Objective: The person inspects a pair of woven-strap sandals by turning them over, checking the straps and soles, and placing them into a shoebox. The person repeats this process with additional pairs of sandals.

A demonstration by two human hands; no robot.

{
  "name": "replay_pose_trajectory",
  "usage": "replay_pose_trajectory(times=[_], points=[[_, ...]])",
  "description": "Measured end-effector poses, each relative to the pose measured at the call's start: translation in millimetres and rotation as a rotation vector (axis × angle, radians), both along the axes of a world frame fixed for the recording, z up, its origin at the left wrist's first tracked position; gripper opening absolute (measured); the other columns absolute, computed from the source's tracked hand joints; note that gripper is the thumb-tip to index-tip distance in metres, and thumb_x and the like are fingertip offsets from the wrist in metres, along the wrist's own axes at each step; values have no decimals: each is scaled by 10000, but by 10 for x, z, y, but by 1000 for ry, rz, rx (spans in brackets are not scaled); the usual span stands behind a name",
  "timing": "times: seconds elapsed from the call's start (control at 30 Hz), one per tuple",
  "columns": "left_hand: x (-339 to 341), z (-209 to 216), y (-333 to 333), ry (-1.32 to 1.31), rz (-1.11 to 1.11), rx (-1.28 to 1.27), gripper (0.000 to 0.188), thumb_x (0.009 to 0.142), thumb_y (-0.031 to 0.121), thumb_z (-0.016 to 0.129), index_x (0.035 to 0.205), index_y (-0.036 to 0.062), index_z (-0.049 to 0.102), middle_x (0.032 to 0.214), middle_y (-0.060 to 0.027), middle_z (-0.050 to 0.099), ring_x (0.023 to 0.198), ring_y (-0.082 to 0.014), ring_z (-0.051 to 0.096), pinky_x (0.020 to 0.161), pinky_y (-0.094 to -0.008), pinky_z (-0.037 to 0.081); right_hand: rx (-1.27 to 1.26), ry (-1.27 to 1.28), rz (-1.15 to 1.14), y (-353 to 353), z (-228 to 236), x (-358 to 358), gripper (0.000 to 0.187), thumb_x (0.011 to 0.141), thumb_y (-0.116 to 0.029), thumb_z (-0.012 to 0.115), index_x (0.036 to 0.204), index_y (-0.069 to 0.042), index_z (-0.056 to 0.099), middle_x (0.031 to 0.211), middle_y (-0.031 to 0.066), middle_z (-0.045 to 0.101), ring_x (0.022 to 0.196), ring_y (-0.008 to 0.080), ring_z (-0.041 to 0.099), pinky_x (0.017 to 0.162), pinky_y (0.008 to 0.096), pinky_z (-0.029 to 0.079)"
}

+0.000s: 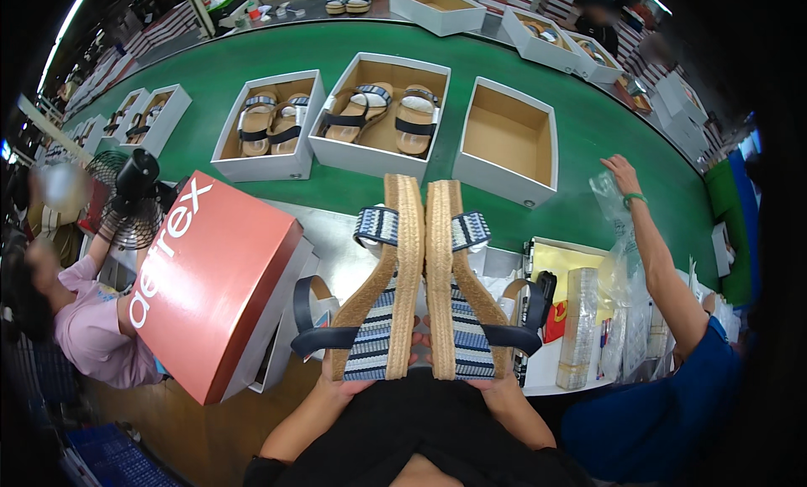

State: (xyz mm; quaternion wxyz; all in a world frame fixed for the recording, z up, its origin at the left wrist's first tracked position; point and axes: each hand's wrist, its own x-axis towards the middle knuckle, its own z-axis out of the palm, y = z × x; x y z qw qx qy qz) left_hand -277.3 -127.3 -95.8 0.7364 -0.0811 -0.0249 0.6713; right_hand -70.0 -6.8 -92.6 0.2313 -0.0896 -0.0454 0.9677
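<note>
The left hand (pixel 347 386) grips the left wedge sandal (pixel 407 251) and the right hand (pixel 496 388) the right wedge sandal (pixel 440 251), both by the heel ends, in front of the desk's (pixel 588 108) near edge. The step seems to be holding the pair together; moving them would call for matched grips. Toes point toward the far edge, long axes side by side, soles facing inward.
</note>
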Motion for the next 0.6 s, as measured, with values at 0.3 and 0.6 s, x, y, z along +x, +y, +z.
replay_pose_trajectory(times=[0.3, 0.6], points=[[-163, -121, -75, -46, -111, 85, 1116, 770, 660, 688, 1524, -35, 247, 1426, -371, 396, 1294, -533, 450, 1019, -655, 434, 93, -58, 29, 171, -424, 377, 996, 844, -517, 703, 1526, 29, 224, 1480, 372, 323, 1297, 552, 438, 1072, 679, 369], [-508, -23, -243, 321, -1, -83, 1034, 818, 585, 688, 1527, -28, 251, 1421, -308, 433, 1300, -452, 469, 1051, -577, 424, 374, -243, 97, 446, -514, 830, 1098, 716, -434, 768, 1496, 110, 219, 1416, 359, 402, 1299, 539, 435, 1107, 647, 345]])
